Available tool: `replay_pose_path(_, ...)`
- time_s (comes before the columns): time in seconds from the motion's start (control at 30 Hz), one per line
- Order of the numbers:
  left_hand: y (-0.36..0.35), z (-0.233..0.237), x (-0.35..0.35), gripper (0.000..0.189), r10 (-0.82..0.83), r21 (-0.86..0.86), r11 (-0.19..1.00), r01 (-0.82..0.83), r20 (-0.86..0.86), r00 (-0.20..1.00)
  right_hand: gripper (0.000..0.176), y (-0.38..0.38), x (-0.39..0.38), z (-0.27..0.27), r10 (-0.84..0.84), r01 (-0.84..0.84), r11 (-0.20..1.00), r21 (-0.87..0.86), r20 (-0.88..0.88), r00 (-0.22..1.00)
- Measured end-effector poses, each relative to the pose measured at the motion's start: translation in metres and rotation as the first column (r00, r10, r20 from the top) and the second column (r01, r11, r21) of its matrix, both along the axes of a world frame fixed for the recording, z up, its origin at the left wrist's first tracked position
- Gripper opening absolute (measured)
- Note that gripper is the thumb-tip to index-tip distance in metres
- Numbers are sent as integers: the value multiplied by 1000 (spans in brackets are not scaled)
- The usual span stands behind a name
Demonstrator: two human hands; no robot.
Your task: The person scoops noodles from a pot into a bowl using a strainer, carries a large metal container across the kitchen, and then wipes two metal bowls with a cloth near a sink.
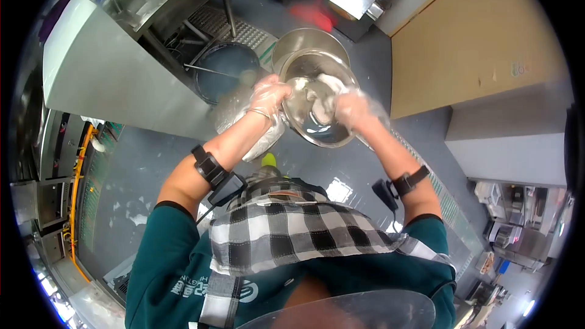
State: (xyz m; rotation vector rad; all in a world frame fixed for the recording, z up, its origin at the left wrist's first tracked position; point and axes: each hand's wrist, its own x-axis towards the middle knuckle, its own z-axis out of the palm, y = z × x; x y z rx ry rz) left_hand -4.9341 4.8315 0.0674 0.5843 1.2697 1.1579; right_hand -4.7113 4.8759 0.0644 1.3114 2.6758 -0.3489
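Observation:
I hold a shiny steel bowl (pixel 317 125) tilted toward me in front of my chest. My left hand (pixel 268 94), in a clear plastic glove, grips the bowl's left rim. My right hand (pixel 352 109), also gloved, reaches inside the bowl and presses a whitish wad (pixel 323 94) against its inner wall. Whether that wad is a cloth or plastic is unclear. A second steel bowl (pixel 304 41) shows just behind the first. A clear plastic bag (pixel 259 137) hangs below my left wrist.
A steel counter (pixel 109 73) with a shelf runs along the left. Under it stands a dark round tub (pixel 226 70) beside a floor grate (pixel 234 27). A wooden panel (pixel 475 30) rises at right. Kitchen equipment (pixel 512 225) sits far right. The floor (pixel 152 164) looks wet.

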Motion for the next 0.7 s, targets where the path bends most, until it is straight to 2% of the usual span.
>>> replay_pose_path(0.03,-1,1,-2,21,22,32,999,-23,43,999,19,-10,-8,14,9,-9,1000,11,5,1000)
replay_pose_path(0.1,-2,2,-4,21,48,61,997,-54,94,994,21,-23,-21,36,-24,19,979,-201,-21,999)
replay_pose_path(0.13,-2,3,-4,21,57,77,995,-64,85,995,21,-23,-30,49,-20,16,979,-202,-16,1000)
replay_pose_path(0.2,-3,3,-1,21,69,96,992,-77,79,994,30,-11,-45,69,-238,123,849,-514,-163,957)
replay_pose_path(0.23,-3,2,0,17,96,81,991,-103,94,991,29,2,-39,74,-344,153,837,-525,-288,894)
replay_pose_path(0.3,-6,6,0,15,124,66,989,-131,105,987,28,22,-35,93,-488,165,824,-542,-530,693)
replay_pose_path(0.33,-9,10,-1,15,110,65,991,-115,77,991,21,26,-30,114,-525,154,807,-570,-572,630)
replay_pose_path(0.37,-10,12,-3,15,96,66,993,-100,49,994,23,26,-28,136,-536,199,814,-545,-574,619)
replay_pose_path(0.4,-10,11,-5,15,99,68,992,-102,48,994,19,25,-28,148,-560,203,814,-544,-643,523)
replay_pose_path(0.43,-9,8,-6,15,116,71,990,-124,113,987,17,19,-33,166,-570,238,817,-525,-671,474)
replay_pose_path(0.47,-7,4,-8,15,134,74,986,-149,179,975,17,21,-32,180,-474,242,878,-413,-680,559)
replay_pose_path(0.53,-2,-5,-12,15,176,55,980,-189,189,966,22,31,-32,190,-511,225,859,-460,-746,428)
replay_pose_path(0.6,9,-28,-16,16,217,35,973,-229,201,955,22,27,-44,210,-488,230,873,-430,-765,420)
replay_pose_path(0.67,18,-47,-21,17,296,32,953,-303,130,946,21,23,-56,227,-488,311,870,-384,-762,425)
replay_pose_path(0.7,19,-48,-24,17,307,35,949,-314,133,942,19,33,-56,225,-486,257,873,-415,-787,380)
